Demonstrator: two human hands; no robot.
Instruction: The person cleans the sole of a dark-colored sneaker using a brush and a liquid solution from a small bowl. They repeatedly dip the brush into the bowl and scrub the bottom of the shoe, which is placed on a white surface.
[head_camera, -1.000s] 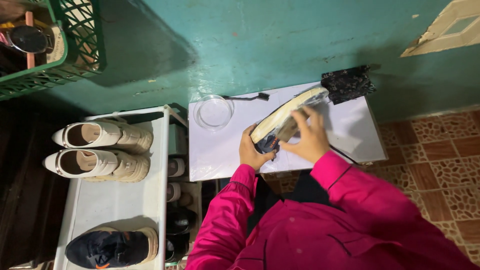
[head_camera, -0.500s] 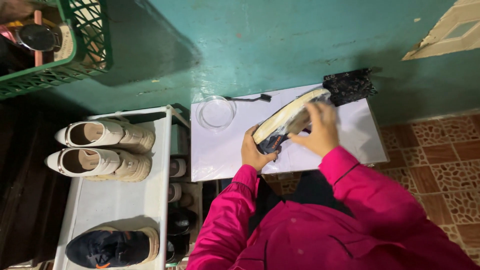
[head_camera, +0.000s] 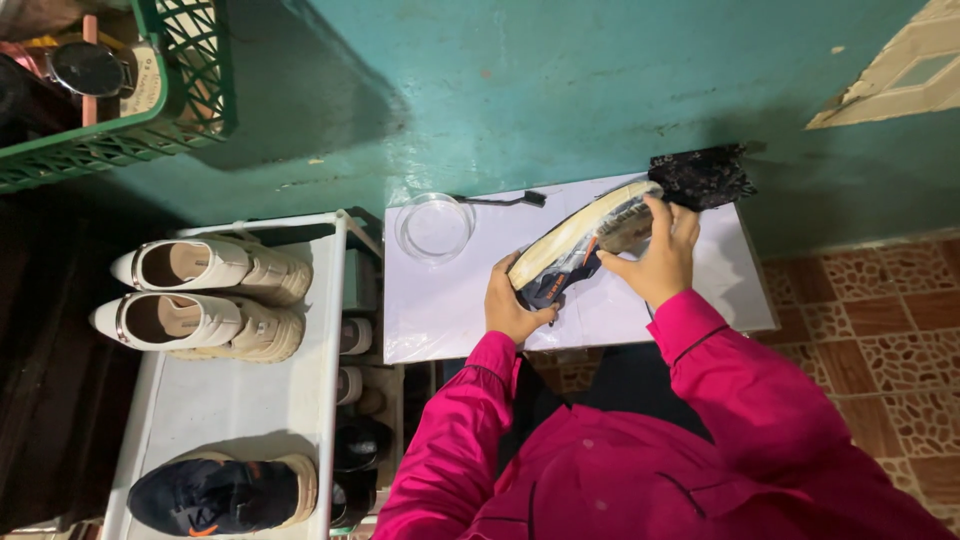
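On the left, a white shoe rack (head_camera: 230, 410) carries two cream shoes (head_camera: 200, 300) and a dark sneaker (head_camera: 215, 495). On the white table (head_camera: 440, 320), a clear glass bowl (head_camera: 435, 227) sits beside a dark brush (head_camera: 500, 200). The left hand (head_camera: 512, 305) grips the near end of the sneaker (head_camera: 575, 245), fingers curled beneath. The right hand (head_camera: 655, 255) presses on its far part, fingers closed over the pale sole, beside a black cloth (head_camera: 705, 175).
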